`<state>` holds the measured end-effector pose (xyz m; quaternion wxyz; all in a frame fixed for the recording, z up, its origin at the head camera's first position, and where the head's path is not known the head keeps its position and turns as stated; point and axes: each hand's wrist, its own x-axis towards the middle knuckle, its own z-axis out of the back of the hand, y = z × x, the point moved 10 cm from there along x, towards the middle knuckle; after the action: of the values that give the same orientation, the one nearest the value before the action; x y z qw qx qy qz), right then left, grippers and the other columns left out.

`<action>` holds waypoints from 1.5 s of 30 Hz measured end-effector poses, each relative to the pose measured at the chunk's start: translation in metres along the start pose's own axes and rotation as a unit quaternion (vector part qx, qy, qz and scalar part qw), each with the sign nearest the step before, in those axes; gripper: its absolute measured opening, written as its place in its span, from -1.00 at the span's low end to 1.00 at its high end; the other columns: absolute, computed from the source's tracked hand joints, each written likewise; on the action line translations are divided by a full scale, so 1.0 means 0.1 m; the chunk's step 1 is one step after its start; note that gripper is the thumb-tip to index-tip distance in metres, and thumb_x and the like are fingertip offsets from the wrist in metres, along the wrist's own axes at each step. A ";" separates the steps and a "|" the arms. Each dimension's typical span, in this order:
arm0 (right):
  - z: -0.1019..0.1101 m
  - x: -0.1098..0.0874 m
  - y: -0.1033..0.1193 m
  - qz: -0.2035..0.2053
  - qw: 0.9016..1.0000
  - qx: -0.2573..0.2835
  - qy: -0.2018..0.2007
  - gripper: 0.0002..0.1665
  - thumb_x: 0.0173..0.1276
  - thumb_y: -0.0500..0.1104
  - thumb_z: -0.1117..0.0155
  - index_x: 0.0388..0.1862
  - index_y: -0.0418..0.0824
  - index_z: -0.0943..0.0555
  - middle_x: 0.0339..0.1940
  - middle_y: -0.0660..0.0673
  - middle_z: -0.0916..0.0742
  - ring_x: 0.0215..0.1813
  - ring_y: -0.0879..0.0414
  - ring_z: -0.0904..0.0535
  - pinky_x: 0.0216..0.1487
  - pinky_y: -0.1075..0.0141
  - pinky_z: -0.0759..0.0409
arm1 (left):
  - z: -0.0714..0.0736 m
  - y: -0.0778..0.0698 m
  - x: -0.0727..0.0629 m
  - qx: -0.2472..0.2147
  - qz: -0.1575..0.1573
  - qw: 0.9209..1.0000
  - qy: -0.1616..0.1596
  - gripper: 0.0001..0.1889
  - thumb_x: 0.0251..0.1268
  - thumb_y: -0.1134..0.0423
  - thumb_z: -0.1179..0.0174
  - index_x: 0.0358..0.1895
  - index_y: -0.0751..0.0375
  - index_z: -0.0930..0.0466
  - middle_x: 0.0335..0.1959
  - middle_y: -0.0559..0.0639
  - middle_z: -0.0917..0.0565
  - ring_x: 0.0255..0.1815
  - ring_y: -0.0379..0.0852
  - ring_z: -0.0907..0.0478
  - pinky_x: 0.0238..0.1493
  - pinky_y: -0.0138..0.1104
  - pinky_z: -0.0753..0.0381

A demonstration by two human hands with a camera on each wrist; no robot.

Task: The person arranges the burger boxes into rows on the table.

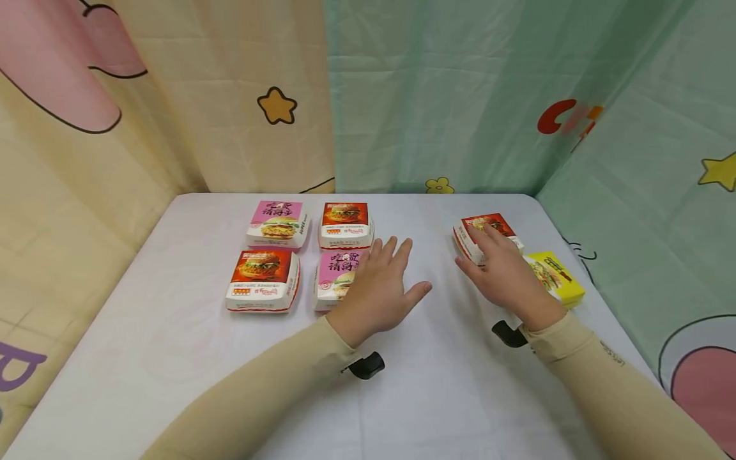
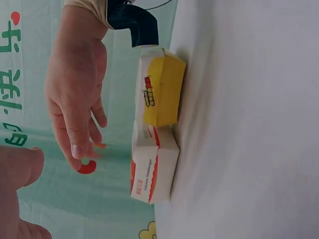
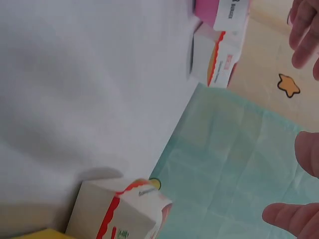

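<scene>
My left hand (image 1: 374, 294) is held over the table with its fingers spread, partly covering a pink-topped burger box (image 1: 333, 281). My right hand (image 1: 508, 281) hovers, fingers loosely extended, above a red-topped burger box (image 1: 462, 243) on the right. The left wrist view shows a gap between that hand and the boxes below it. A yellow burger box (image 1: 560, 281) lies just behind the right wrist, touching or nearly touching the red one. Neither hand holds anything.
On the left of the white table (image 1: 190, 358) are another pink-topped box (image 1: 278, 223) and two red-topped boxes, one at the back (image 1: 346, 225) and one in front (image 1: 262, 281). Printed curtains (image 1: 402, 115) hang behind and beside the table.
</scene>
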<state>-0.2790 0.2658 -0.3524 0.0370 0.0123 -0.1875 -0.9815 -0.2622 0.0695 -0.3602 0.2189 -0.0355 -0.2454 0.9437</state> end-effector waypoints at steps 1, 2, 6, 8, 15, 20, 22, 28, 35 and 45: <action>0.02 0.01 -0.05 -0.008 1.000 -0.002 0.002 -0.04 0.57 0.16 -0.21 0.75 -0.15 -0.09 0.73 -0.43 -0.11 0.67 -0.48 -0.05 0.51 -0.46 -0.25 | -0.02 -0.05 0.02 0.001 -0.002 1.000 0.004 -0.09 0.50 -0.33 -0.09 0.72 0.04 -0.05 0.74 0.14 -0.10 0.77 0.25 0.09 0.74 0.13 0.09; 0.05 0.03 -0.11 -0.014 1.000 -0.005 0.002 -0.04 0.57 0.16 -0.21 0.74 -0.16 -0.08 0.73 -0.43 -0.11 0.67 -0.49 -0.06 0.50 -0.46 -0.26 | -0.04 -0.10 0.04 0.002 -0.005 1.000 0.008 -0.10 0.51 -0.34 -0.08 0.72 0.04 -0.05 0.74 0.13 -0.10 0.77 0.24 0.08 0.74 0.13 0.07; 0.13 0.08 -0.34 -0.037 0.999 -0.014 0.011 -0.01 0.57 0.16 -0.19 0.75 -0.21 -0.03 0.71 -0.49 -0.11 0.64 -0.53 -0.06 0.50 -0.46 -0.25 | -0.13 -0.28 0.13 -0.006 -0.016 1.000 0.023 -0.10 0.52 -0.34 -0.07 0.72 0.05 -0.05 0.74 0.13 -0.11 0.77 0.22 0.05 0.74 0.10 0.05; 0.16 0.11 -0.45 -0.045 0.999 -0.017 0.015 -0.01 0.59 0.15 -0.17 0.75 -0.25 -0.01 0.69 -0.54 -0.09 0.63 -0.56 -0.05 0.52 -0.47 -0.19 | -0.18 -0.36 0.18 -0.015 -0.021 0.999 0.028 -0.10 0.52 -0.34 -0.07 0.72 0.05 -0.05 0.73 0.13 -0.13 0.76 0.22 0.03 0.74 0.10 0.05; 0.20 0.19 -0.78 -0.076 0.996 -0.030 0.045 0.02 0.61 0.20 -0.12 0.75 -0.27 0.05 0.67 -0.57 -0.11 0.62 -0.57 -0.06 0.51 -0.49 -0.19 | -0.35 -0.55 0.34 -0.036 -0.021 0.998 0.046 -0.09 0.51 -0.34 -0.08 0.72 0.05 -0.03 0.73 0.11 -0.15 0.76 0.19 -0.01 0.74 0.09 0.01; 0.21 0.23 -0.92 -0.085 0.993 -0.031 0.073 0.03 0.64 0.20 -0.07 0.75 -0.31 0.13 0.68 -0.55 -0.15 0.65 -0.52 -0.07 0.56 -0.43 -0.14 | -0.46 -0.61 0.50 -0.044 -0.012 0.998 0.050 -0.10 0.52 -0.33 -0.09 0.72 0.04 -0.04 0.73 0.10 -0.15 0.75 0.15 -0.04 0.73 0.06 -0.04; 0.21 0.25 -0.97 -0.089 0.992 -0.028 0.084 0.03 0.65 0.20 -0.06 0.75 -0.30 0.13 0.68 -0.53 -0.16 0.65 -0.51 -0.08 0.56 -0.42 -0.15 | -0.50 -0.62 0.56 -0.056 -0.006 0.997 0.052 -0.11 0.53 -0.31 -0.09 0.72 0.04 -0.04 0.73 0.11 -0.15 0.75 0.15 -0.06 0.73 0.05 -0.05; 0.17 0.33 -1.11 -0.112 0.986 -0.034 0.117 0.01 0.66 0.24 -0.01 0.77 -0.18 0.16 0.66 -0.53 -0.21 0.45 -0.45 -0.35 0.47 -0.44 -0.32 | -0.65 -0.62 0.75 -0.106 0.019 0.992 0.058 -0.14 0.53 -0.25 -0.15 0.70 0.06 -0.08 0.65 0.08 -0.29 0.62 0.07 -0.30 0.62 0.00 -0.33; 0.13 0.39 -1.22 -0.115 0.981 -0.041 0.154 -0.03 0.68 0.23 0.04 0.78 -0.15 0.16 0.63 -0.55 -0.24 0.39 -0.42 -0.39 0.46 -0.46 -0.32 | -0.81 -0.57 0.94 -0.178 0.063 0.980 0.067 -0.15 0.51 -0.18 -0.21 0.69 0.07 -0.11 0.56 0.04 -0.40 0.36 -0.01 -0.49 0.40 -0.08 -0.59; 0.12 0.44 -1.25 -0.095 0.982 -0.043 0.158 -0.07 0.69 0.16 0.00 0.77 -0.17 0.11 0.58 -0.51 -0.37 0.24 -0.30 -0.52 0.39 -0.35 -0.46 | -1.02 -0.56 1.17 -0.226 0.098 0.966 0.075 -0.14 0.51 -0.18 -0.21 0.73 -0.09 -0.03 0.67 0.01 -0.27 0.50 0.01 -0.41 0.50 -0.02 -0.50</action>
<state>-0.3315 0.3830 -0.3877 -0.0263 0.1838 -0.1353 -0.9732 -0.3278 0.2096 -0.4180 0.1295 -0.1786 -0.4302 0.8754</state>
